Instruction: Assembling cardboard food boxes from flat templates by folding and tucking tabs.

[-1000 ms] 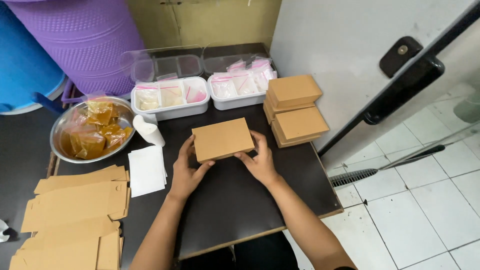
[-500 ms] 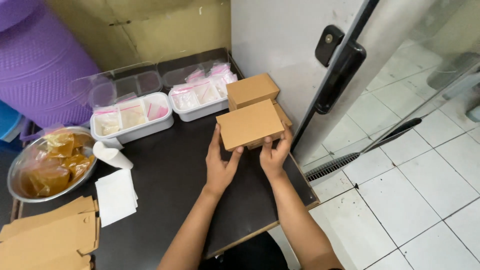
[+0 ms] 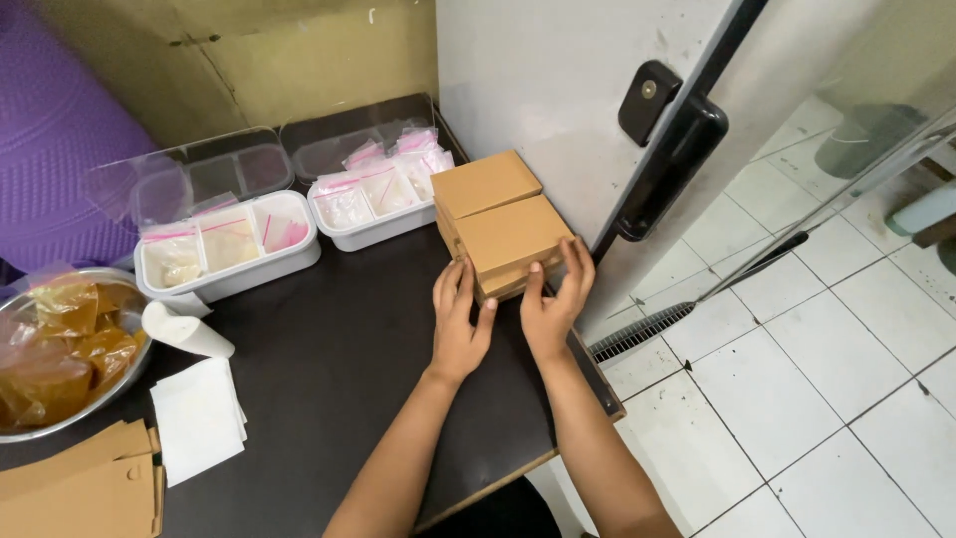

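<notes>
A closed brown cardboard box [image 3: 510,234] rests on top of a stack of like boxes at the right edge of the dark table [image 3: 339,359]. My left hand [image 3: 458,321] presses the stack's near left side. My right hand [image 3: 554,304] wraps the near right corner, fingers up along the box side. A second stack of brown boxes [image 3: 485,182] stands just behind, touching the first.
Two white trays [image 3: 231,269] [image 3: 373,231] of small pink-sealed bags sit at the back, clear lids open. A metal bowl of brown packets [image 3: 55,349], a paper roll [image 3: 184,331], white paper sheets [image 3: 197,418] and flat cardboard blanks [image 3: 80,488] lie left. A door with a black handle [image 3: 667,164] stands right.
Both hands carried the brown box from the table's middle to the right and set it down on the stack by the door. The view swung right.
</notes>
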